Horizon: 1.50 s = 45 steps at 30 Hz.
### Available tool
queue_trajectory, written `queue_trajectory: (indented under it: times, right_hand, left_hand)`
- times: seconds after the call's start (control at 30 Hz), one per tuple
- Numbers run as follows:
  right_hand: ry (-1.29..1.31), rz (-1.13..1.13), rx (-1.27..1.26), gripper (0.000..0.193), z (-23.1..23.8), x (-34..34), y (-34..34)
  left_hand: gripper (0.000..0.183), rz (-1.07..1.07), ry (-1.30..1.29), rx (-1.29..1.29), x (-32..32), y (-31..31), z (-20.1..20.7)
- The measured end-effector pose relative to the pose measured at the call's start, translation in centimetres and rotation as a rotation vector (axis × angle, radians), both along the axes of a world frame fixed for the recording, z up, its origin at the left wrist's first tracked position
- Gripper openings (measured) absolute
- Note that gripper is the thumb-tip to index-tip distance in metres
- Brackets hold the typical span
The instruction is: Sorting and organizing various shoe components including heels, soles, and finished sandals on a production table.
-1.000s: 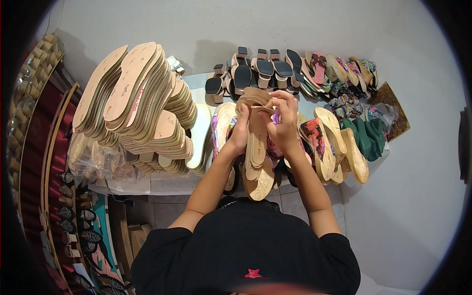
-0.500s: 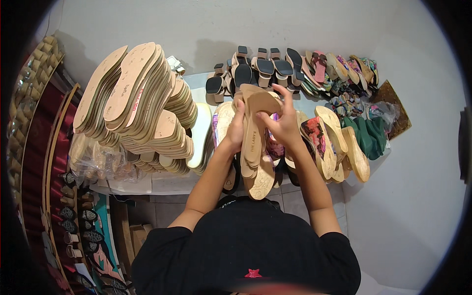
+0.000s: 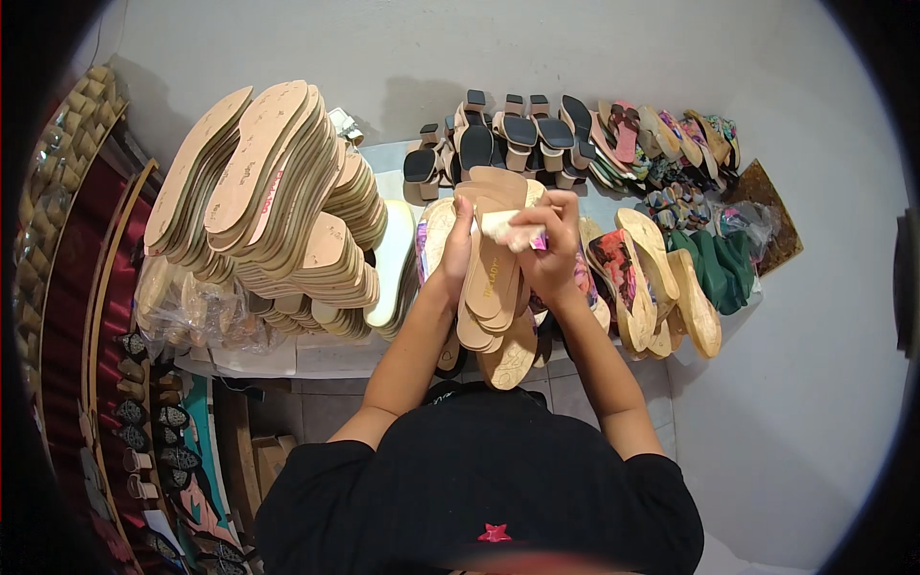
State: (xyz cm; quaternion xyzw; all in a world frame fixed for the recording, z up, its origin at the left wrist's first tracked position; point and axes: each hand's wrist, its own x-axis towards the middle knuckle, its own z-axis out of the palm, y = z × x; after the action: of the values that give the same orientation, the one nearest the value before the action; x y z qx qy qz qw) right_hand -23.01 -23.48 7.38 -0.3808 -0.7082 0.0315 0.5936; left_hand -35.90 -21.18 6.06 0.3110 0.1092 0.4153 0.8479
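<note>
My left hand [image 3: 456, 257] grips a small stack of tan shoe insoles [image 3: 487, 292] by its left side, thumb up along the edge. My right hand [image 3: 554, 247] is closed on a small cream piece [image 3: 511, 228] with a pink-purple patch, held over the upper part of the stack; its exact kind I cannot make out. Beneath the insoles lie wooden-soled sandals, one pale sole [image 3: 508, 359] showing below them. To the right of my right hand is a sandal with a red floral strap [image 3: 613, 259].
Tall piles of shoe soles [image 3: 259, 172] stand at the left of the white-covered table [image 3: 326, 362]. Black-soled heeled sandals [image 3: 517, 129] line the back. Green footwear [image 3: 714, 268] and a brown board [image 3: 771, 220] are at the right. Shoe racks [image 3: 144, 422] stand far left.
My right hand's fingers were spread at the insoles' upper end; now they are closed on the cream piece. The top insole's lettering looks gold instead of dark. My left hand keeps its grip.
</note>
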Motion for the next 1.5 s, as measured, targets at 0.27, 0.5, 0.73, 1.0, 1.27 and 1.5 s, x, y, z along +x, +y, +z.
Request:
queue_trajectory:
  times: [0.27,0.5,0.73,1.0,1.27,1.5]
  right_hand:
    - [0.011,0.340,-0.126,0.029,2.0,1.1,0.5]
    - [-0.178,0.062,-0.211,0.044,2.6,0.5,0.2]
    - [-0.102,0.139,-0.272,0.033,1.1,0.2,0.6]
    - [0.209,0.513,-0.682,0.033,4.0,3.5,0.0]
    - [0.033,0.440,-0.624,0.042,2.9,1.7,2.6]
    - [-0.126,0.142,-0.389,0.047,3.2,-0.1,1.4]
  left_hand:
    - [0.078,0.157,0.368,0.274,-0.4,0.4,-0.7]
    - [0.076,0.228,0.358,0.287,0.2,0.3,-0.7]
    - [0.075,0.429,0.276,0.221,1.0,1.1,-1.3]
    - [0.077,0.315,0.177,0.128,-0.6,2.3,-2.4]
    - [0.072,0.153,0.064,0.131,1.1,0.9,-1.0]
    - [0.075,0.117,0.037,0.100,1.2,0.2,-0.9]
